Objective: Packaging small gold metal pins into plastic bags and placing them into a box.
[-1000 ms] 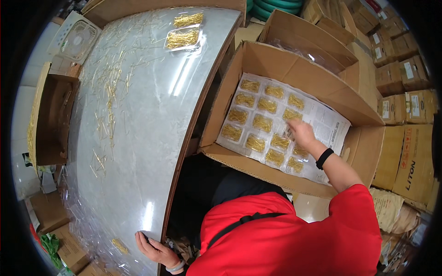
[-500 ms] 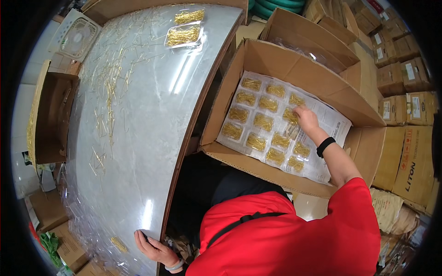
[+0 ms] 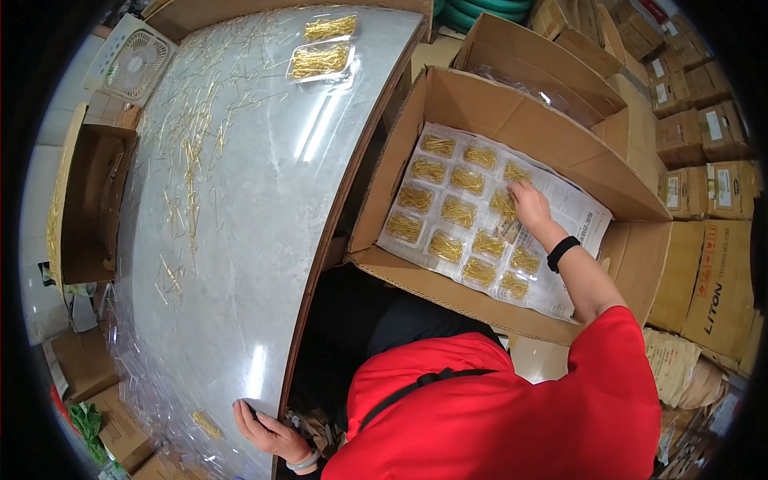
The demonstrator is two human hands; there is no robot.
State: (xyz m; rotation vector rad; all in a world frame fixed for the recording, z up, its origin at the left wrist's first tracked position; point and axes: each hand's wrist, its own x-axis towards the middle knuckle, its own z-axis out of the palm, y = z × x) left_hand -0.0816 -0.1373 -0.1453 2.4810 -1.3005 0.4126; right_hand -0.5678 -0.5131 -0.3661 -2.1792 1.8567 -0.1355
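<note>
The open cardboard box [image 3: 512, 120] sat at three o'clock of the worktop [image 3: 264, 240], its near wall running from nine o'clock up at the worktop's curved edge down toward five o'clock, and its tall back flap closing off the twelve o'clock side. Inside, on a printed paper sheet [image 3: 580, 216], clear packets of gold pins [image 3: 448, 212] lay in slanted rows whose long line ran from eleven o'clock to five o'clock; a bare strip of the sheet stayed free along the three o'clock edge. The right hand [image 3: 528, 204] rested palm down on one packet [image 3: 504, 204] in the upper part of the rows, fingers spread flat and pointing toward ten o'clock, pressing rather than gripping; whether any finger curled under the packet could not be told. A black wristband [image 3: 562, 253] sat on that forearm, which came in from five o'clock over the box's near wall. The left hand [image 3: 268, 432] lay far off at seven o'clock, fingers curled over the worktop's near edge, holding nothing else that showed. Loose gold pins [image 3: 188, 160] lay scattered over the eleven o'clock part of the worktop, mostly lengthwise from twelve to six o'clock, with two filled packets [image 3: 320, 60] near the twelve o'clock rim. The worktop's middle band, toward six o'clock, held only glare. More stacked cartons [image 3: 704, 184] crowded the three o'clock side.
</note>
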